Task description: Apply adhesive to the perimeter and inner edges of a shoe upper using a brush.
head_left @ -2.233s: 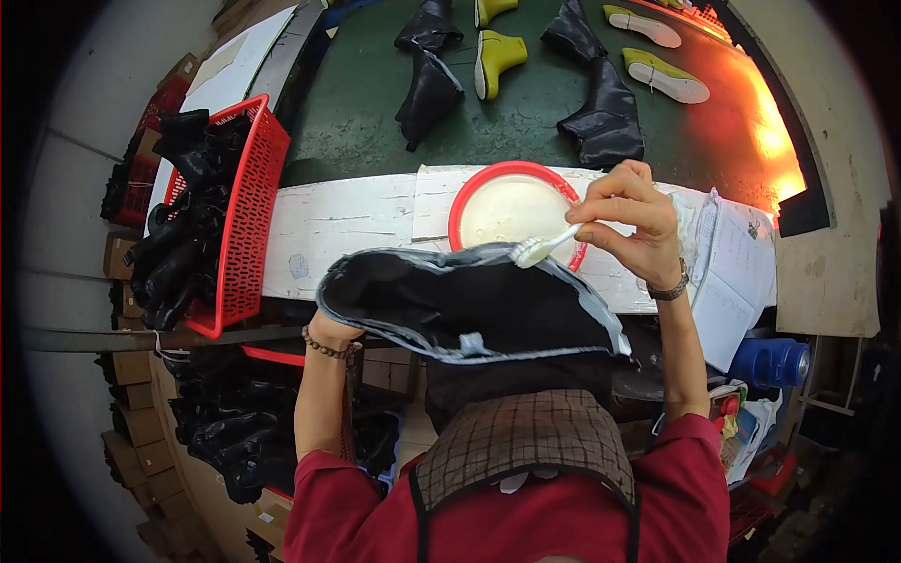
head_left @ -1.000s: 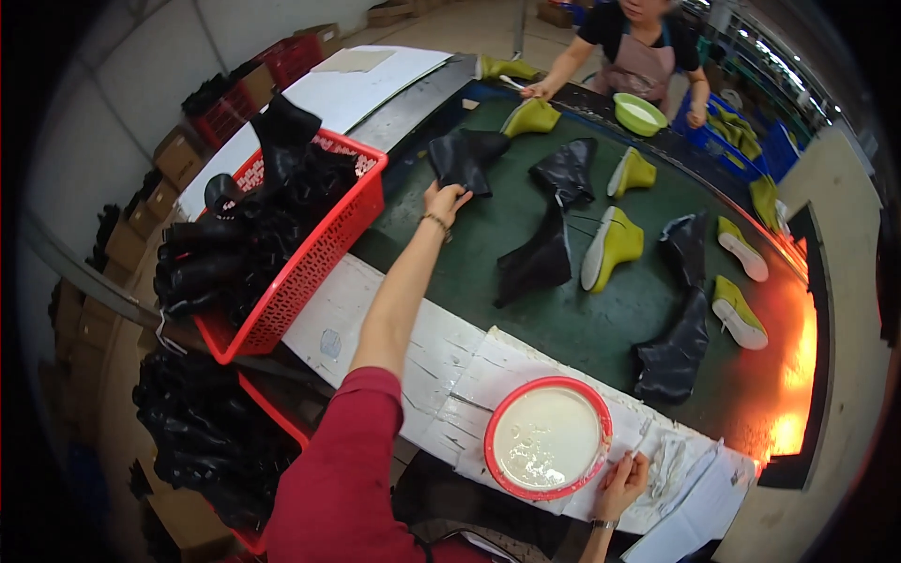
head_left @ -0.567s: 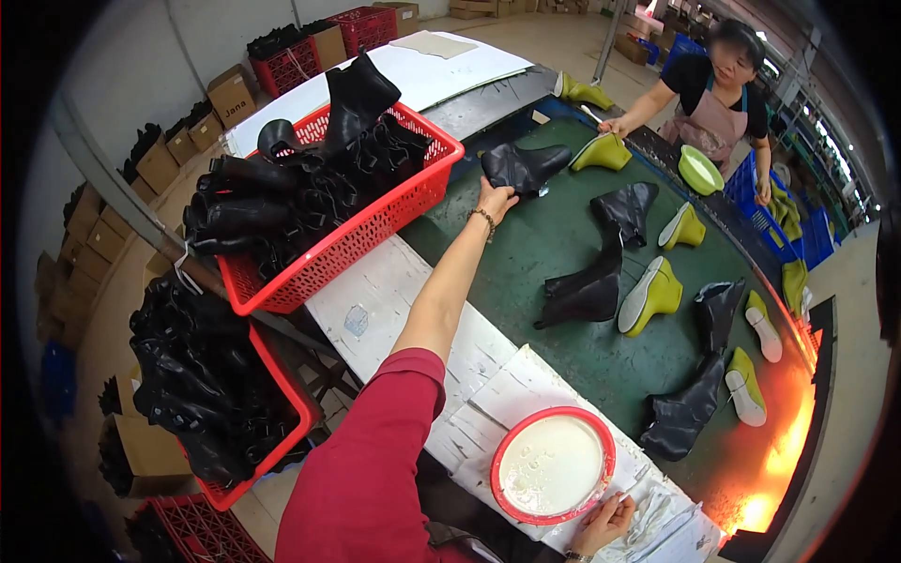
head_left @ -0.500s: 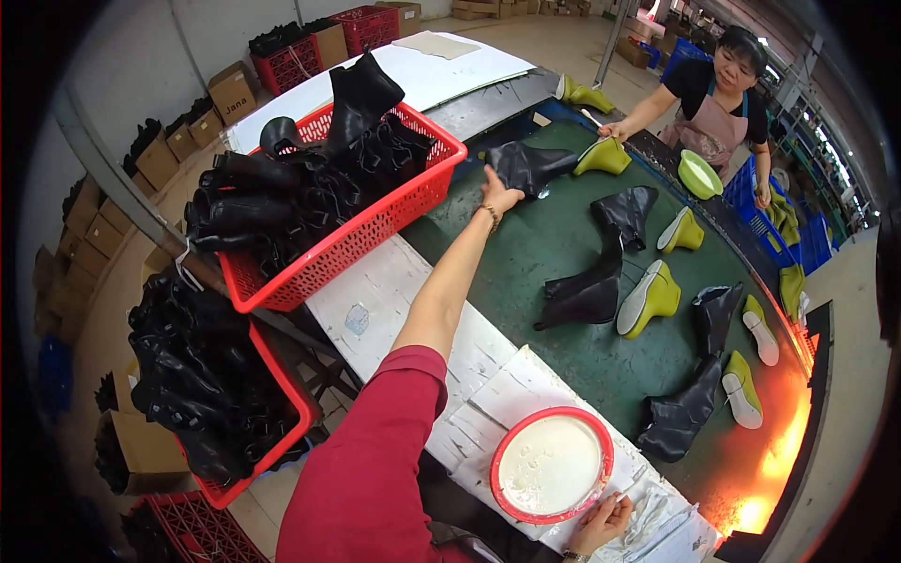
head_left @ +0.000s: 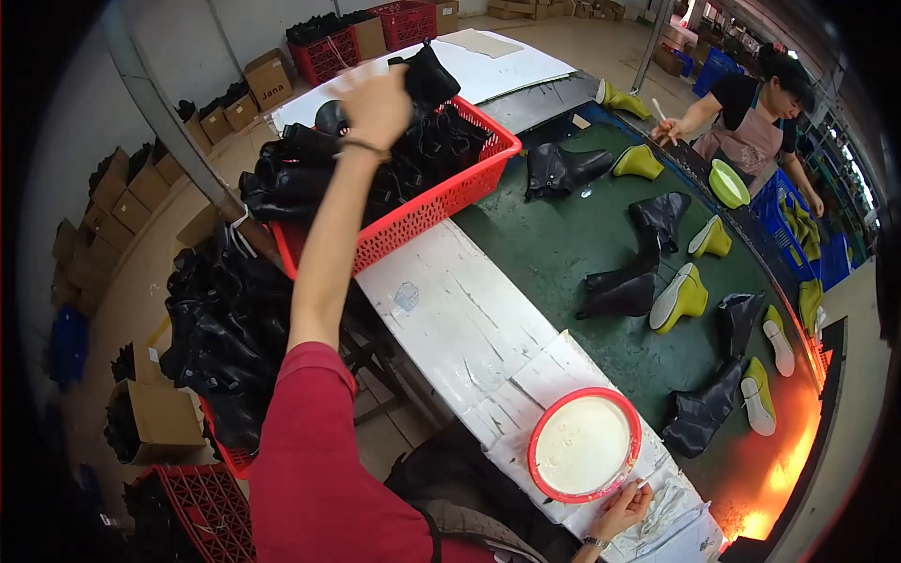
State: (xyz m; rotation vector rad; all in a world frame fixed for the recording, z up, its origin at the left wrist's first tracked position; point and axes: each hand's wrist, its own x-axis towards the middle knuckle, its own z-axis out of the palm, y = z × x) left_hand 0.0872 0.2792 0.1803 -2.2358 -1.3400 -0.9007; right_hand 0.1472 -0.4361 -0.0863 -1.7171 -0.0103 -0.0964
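My left hand [head_left: 374,105], blurred by motion, is over the red basket [head_left: 413,230] full of black boots [head_left: 305,145]. Its fingers look stretched out and apart, with nothing seen in them. An upright black boot [head_left: 428,75] stands beside it in the basket. Close to the table's near edge, my right hand [head_left: 627,511] has its fingers pinched together beside a red-rimmed tub [head_left: 584,446] of white, creamy liquid. A small white tip shows at the fingers; what it belongs to is hidden. A black boot [head_left: 563,171] lies on the green belt [head_left: 526,249].
Several boots and yellow-green wedge soles [head_left: 680,298] lie across the belt, which glows orange at its right end. Opposite, a co-worker [head_left: 751,122] holds a brush near a green bowl [head_left: 728,184]. Crumpled white cloth [head_left: 668,516] lies by my right hand. More boots fill a lower crate [head_left: 235,328].
My left hand has let go of the black boot on the belt and swung left over the basket. The co-worker's brush hand has drawn away from the yellow-green sole. My right hand stays beside the tub.
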